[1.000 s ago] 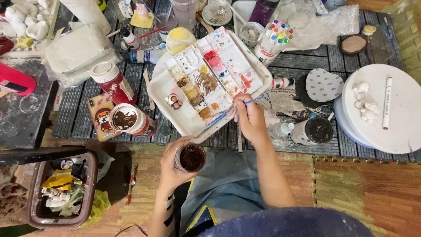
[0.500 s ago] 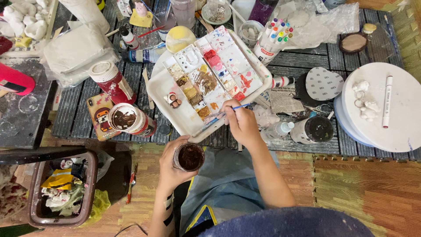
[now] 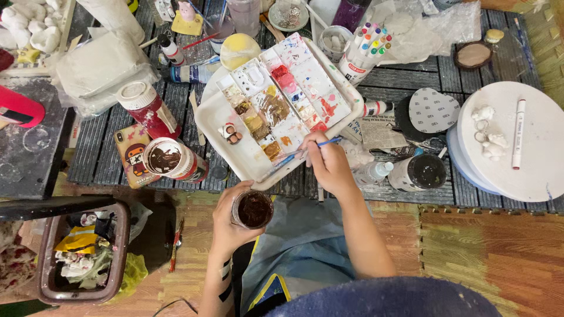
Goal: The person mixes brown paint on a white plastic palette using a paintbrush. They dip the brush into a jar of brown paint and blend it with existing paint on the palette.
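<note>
Seen from above, our right hand [image 3: 330,164] has slid down the white plastic paint palette [image 3: 276,111] since a second ago, its fingers pinched on a thin blue brush [image 3: 296,155] whose tip now rests at the tray's near edge instead of over the red wells. Our left hand [image 3: 232,220] has stayed put, wrapped around a small round jar of dark brown paint [image 3: 254,209], just below the palette on the slatted grey table [image 3: 411,79].

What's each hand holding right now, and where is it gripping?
The left hand holds a small round jar of dark brown paint, fingers wrapped around its side. The right hand holds a blue paintbrush by the upper handle, tip over the white palette tray.
</note>
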